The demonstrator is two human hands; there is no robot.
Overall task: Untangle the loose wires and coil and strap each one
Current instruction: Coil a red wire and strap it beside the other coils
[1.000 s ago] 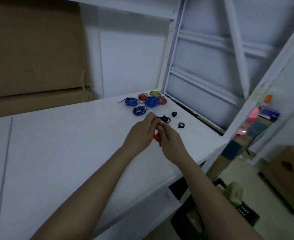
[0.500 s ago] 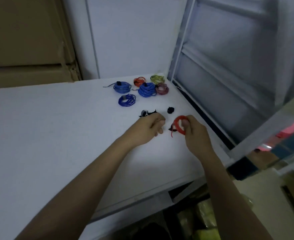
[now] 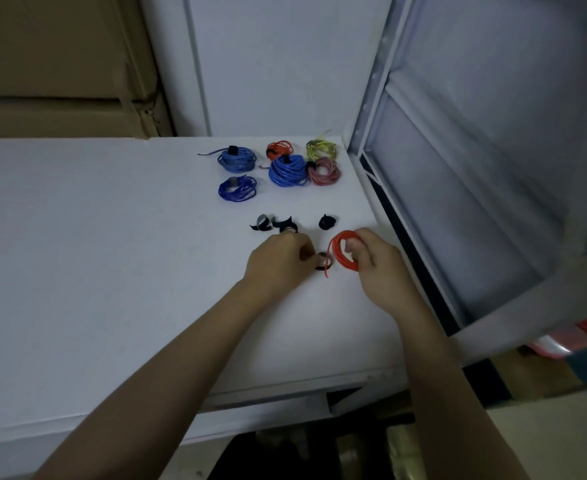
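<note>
My right hand [image 3: 376, 268] grips a small coil of red wire [image 3: 341, 252] just above the white table [image 3: 112, 254]; one loose wire end hangs down at its left. My left hand [image 3: 280, 261] sits beside it with curled fingers that pinch a black strap [image 3: 321, 263] lying on the table. Several loose black straps [image 3: 274, 225] and a rolled strap [image 3: 327, 222] lie just beyond my hands. At the back stand several strapped coils: a blue coil [image 3: 236, 159], a dark blue coil [image 3: 237, 189], a large blue coil [image 3: 287, 171], a red coil [image 3: 278, 148], a yellow coil [image 3: 321, 148], a pink coil [image 3: 323, 172].
A white metal frame [image 3: 371, 161] runs along the table's right edge, with a gap beside it. Cardboard boxes [image 3: 60, 64] stand behind the table at the left. The table's front edge [image 3: 285, 393] lies below my forearms.
My hands have parted: the right one carried the red coil to the right, and the left went down to a black strap on the table. The camera tilted down.
</note>
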